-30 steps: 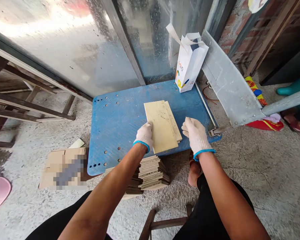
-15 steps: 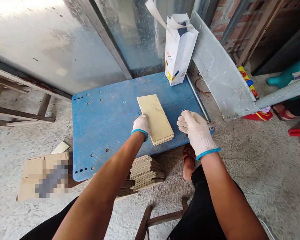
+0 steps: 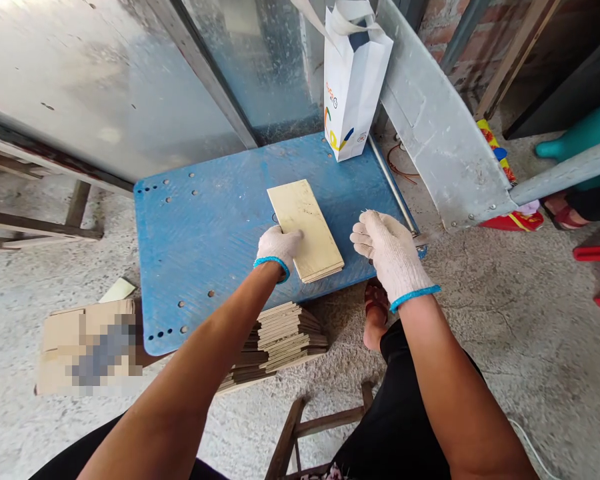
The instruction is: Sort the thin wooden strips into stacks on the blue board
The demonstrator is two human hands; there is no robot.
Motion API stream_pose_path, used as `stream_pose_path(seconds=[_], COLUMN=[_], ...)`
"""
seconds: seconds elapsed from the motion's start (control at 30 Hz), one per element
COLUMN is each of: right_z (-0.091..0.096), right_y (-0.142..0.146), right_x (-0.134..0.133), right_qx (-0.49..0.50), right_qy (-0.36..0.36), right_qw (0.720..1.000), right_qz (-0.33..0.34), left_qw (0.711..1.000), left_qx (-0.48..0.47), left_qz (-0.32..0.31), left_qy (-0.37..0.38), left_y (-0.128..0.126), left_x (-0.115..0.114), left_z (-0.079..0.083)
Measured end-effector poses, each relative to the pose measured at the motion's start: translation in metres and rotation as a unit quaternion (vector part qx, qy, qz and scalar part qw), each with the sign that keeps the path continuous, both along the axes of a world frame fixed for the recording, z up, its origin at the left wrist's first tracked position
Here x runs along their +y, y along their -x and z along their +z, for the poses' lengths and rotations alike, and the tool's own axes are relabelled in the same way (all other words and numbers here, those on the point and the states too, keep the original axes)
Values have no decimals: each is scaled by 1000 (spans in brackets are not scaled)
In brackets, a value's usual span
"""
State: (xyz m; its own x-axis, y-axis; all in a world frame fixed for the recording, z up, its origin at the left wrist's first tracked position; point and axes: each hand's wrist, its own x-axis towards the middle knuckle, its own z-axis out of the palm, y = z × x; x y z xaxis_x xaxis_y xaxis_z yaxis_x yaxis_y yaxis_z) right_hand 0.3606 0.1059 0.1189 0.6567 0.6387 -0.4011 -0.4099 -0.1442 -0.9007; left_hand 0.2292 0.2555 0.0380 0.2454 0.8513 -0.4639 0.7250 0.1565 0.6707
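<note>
My left hand (image 3: pixel 279 248), in a white knit glove with a blue cuff, grips the left edge of a few thin pale-yellow boards (image 3: pixel 310 227). Its thumb lies on the top face; the other fingers are partly hidden. The boards are stacked slightly unevenly over the blue table (image 3: pixel 200 247); whether they rest flat on it I cannot tell. Gloved the same way, my right hand (image 3: pixel 387 250) hovers to the right of the boards, apart from them. Its fingers are loosely bent, and nothing shows in them.
A white paper bag (image 3: pixel 355 87) stands at the table's back right, beside a grey metal panel (image 3: pixel 430 127). Below the front edge are stacks of similar boards (image 3: pixel 287 337). A cardboard box (image 3: pixel 65 340) sits at left, a wooden stool (image 3: pixel 325 423) below. Another person's foot (image 3: pixel 563 213) shows at right.
My left thumb has slid further onto the top board. The whole view has shifted a little; my right hand keeps about the same pose beside the boards.
</note>
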Motion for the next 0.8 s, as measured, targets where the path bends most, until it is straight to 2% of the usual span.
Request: stream_pose_path(seconds=[0.1,0.17,0.23,0.33,0.4,0.5,0.63,0.7,0.8], right_z=[0,0,2,4,5,6,3,-5,-30], right_y=[-2,-2,-3,-4,-5,-6,-8,-7,-2], right_x=[-1,-2,-3,-4,-5,-6,-7,-7,-6], right_qx=[-8,-15,-18,-18,-17,-15,-4,-3,-62], right_qy=[-1,2,0,-8,-8,-6,-2,20,87], right_qw=[1000,1000,1000,1000,1000,1000,1000,999,994], right_qz=[5,3,-2,-9,-10,-11,-29,-31,-4], left_qw=[987,971,955,945,945,953,973,981,992], left_qx=[119,183,214,213,221,241,196,167,114], left_qz=[-91,-117,-144,-195,-188,-124,-108,-98,-57], left_qy=[-54,-103,-146,-153,-149,-137,-51,-29,-15], left_y=[4,5,4,5,7,13,20,21,23], left_x=[-8,-18,-28,-37,-38,-34,-37,-44,-51], left_z=[19,32,42,49,49,43,27,20,14])
